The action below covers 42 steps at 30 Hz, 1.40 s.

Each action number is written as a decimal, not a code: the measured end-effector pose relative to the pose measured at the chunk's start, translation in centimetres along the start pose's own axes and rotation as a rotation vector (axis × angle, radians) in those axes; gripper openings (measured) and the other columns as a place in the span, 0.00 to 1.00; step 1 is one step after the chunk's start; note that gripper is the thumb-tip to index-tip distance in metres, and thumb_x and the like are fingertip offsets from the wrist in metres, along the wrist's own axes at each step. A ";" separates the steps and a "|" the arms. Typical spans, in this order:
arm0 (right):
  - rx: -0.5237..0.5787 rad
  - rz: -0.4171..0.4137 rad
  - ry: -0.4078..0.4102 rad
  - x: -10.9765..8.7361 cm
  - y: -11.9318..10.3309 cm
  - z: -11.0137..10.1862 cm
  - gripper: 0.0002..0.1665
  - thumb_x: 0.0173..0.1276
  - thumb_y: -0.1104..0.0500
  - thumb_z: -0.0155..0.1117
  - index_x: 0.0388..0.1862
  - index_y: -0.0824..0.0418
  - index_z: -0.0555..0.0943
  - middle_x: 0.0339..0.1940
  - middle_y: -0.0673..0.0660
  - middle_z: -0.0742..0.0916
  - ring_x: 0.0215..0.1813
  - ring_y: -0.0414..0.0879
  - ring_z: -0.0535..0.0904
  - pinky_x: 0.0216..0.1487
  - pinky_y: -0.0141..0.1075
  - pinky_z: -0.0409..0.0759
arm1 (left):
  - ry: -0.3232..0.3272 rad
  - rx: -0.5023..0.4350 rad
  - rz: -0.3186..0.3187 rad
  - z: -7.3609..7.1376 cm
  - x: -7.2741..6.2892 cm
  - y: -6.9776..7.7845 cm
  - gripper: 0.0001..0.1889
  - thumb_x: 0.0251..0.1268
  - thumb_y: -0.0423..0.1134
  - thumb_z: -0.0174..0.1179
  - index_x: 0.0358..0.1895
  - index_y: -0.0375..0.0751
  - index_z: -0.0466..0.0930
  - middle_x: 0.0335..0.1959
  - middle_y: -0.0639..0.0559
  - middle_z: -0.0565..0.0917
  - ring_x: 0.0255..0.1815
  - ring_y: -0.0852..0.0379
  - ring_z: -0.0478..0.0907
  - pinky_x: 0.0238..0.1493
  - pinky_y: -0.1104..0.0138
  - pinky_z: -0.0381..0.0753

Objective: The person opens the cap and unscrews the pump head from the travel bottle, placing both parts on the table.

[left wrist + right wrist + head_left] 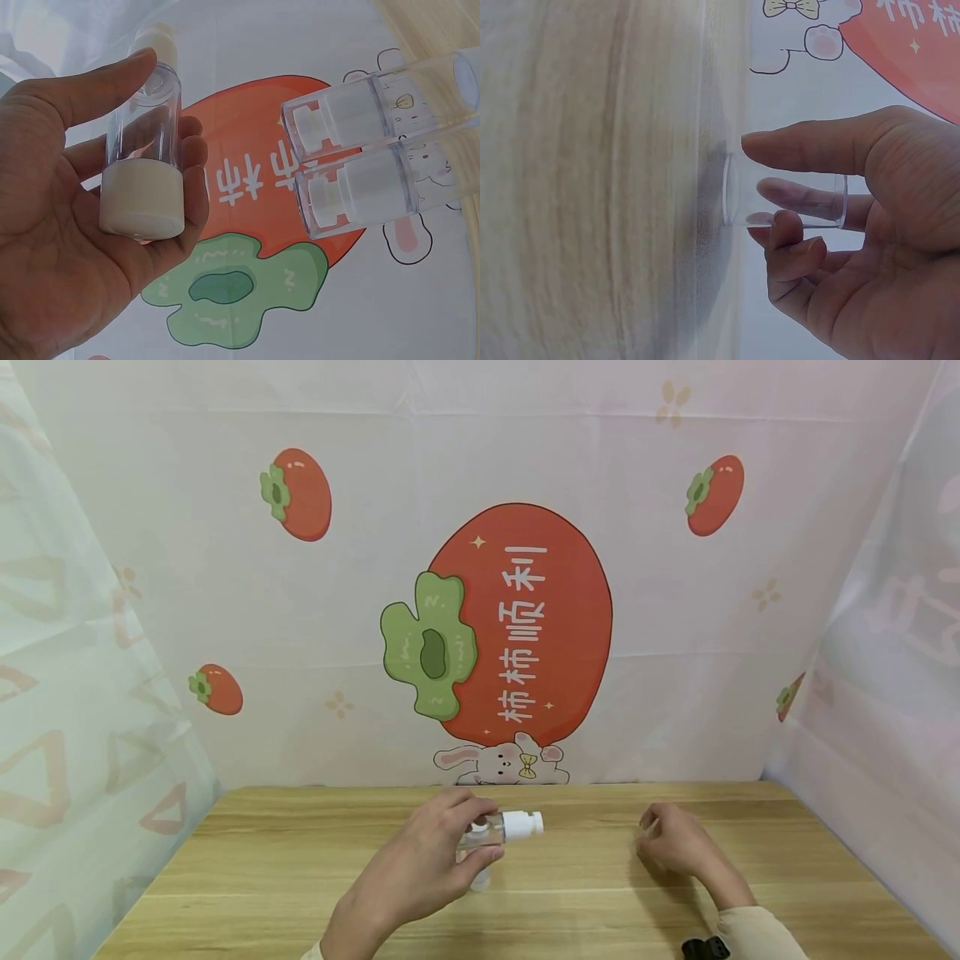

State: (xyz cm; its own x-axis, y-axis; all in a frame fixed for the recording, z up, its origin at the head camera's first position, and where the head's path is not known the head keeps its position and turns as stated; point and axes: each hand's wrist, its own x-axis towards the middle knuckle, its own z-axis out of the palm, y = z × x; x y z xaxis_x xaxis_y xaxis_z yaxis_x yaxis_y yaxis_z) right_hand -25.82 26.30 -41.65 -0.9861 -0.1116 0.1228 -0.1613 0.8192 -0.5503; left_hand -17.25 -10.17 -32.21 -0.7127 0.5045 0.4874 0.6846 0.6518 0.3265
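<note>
My left hand [427,852] grips a clear bottle [142,139] with a white pump [522,825] at one end and a white base [142,199]. In the head view the bottle lies sideways, pump pointing right, with no cap over it. Two similar bottles, one with a white pump [371,187] under its clear cap, stand side by side beyond the left hand in the left wrist view. My right hand [675,842] holds a small clear cap [739,191] between thumb and fingers, its end right at the tabletop.
The wood-grain table [570,910] spans the front. Behind it hangs a white cloth [645,693] printed with red persimmons and a rabbit, and more cloth closes off both sides. A small black object [705,948] sits by the right sleeve.
</note>
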 end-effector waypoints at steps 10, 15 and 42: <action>0.008 0.013 -0.005 0.0 -0.1 0.0 0.13 0.53 0.68 0.72 0.37 0.68 0.80 0.28 0.55 0.81 0.31 0.47 0.77 0.30 0.42 0.77 | -0.006 0.002 -0.003 0.0 0.0 0.0 0.15 0.63 0.43 0.72 0.50 0.44 0.83 0.42 0.58 0.80 0.42 0.63 0.75 0.45 0.66 0.80; 0.012 0.018 0.001 -0.1 -0.1 0.1 0.12 0.53 0.68 0.71 0.36 0.68 0.79 0.27 0.55 0.80 0.27 0.46 0.76 0.29 0.41 0.76 | -0.013 -0.002 -0.007 -0.1 0.0 0.0 0.15 0.63 0.43 0.72 0.50 0.44 0.83 0.43 0.57 0.81 0.42 0.63 0.75 0.46 0.66 0.80; -0.047 0.019 -0.007 -0.1 -0.3 -0.6 0.18 0.57 0.62 0.75 0.43 0.68 0.80 0.33 0.56 0.82 0.36 0.49 0.78 0.37 0.47 0.78 | -0.016 0.014 -0.008 0.0 -0.1 0.1 0.16 0.63 0.44 0.72 0.50 0.44 0.83 0.44 0.57 0.81 0.43 0.62 0.75 0.46 0.65 0.80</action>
State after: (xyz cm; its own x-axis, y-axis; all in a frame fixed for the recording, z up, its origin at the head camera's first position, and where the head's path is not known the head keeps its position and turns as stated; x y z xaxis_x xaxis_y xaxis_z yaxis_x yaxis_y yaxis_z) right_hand -25.68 26.46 -40.99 -0.9892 -0.0998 0.1069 -0.1409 0.8467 -0.5130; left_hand -17.15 -10.15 -32.23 -0.7206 0.5080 0.4719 0.6766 0.6639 0.3186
